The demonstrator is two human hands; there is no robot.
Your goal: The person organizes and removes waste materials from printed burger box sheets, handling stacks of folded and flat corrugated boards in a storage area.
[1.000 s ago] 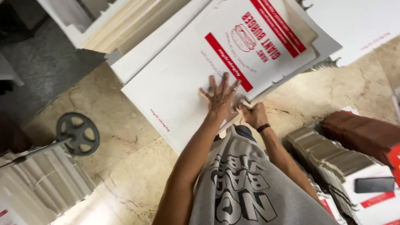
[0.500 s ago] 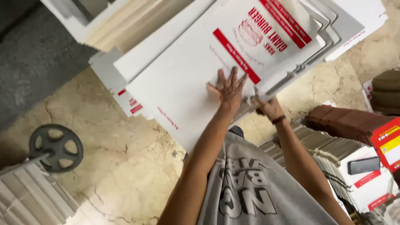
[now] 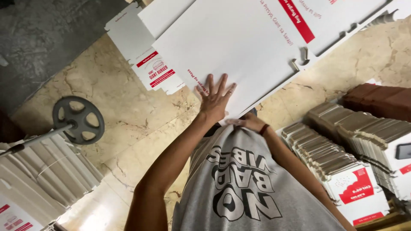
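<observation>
Shifted since half a second ago: view moved nearer and left, so the white cardboard sheet (image 3: 239, 47) fills the far middle and the printed panel has slid off the far right. Left hand (image 3: 214, 97) stays pressed flat on the sheet's near edge, fingers (image 3: 222, 83) spread open. Right hand (image 3: 248, 123) is at the same edge just right of it, mostly hidden; cannot tell its grip. Sheet lies on the marble floor (image 3: 107, 85). No open containers; stacked flat cartons (image 3: 342, 162) near right, more folded cartons (image 3: 47, 167) near left beside a metal wheel (image 3: 79, 119).
</observation>
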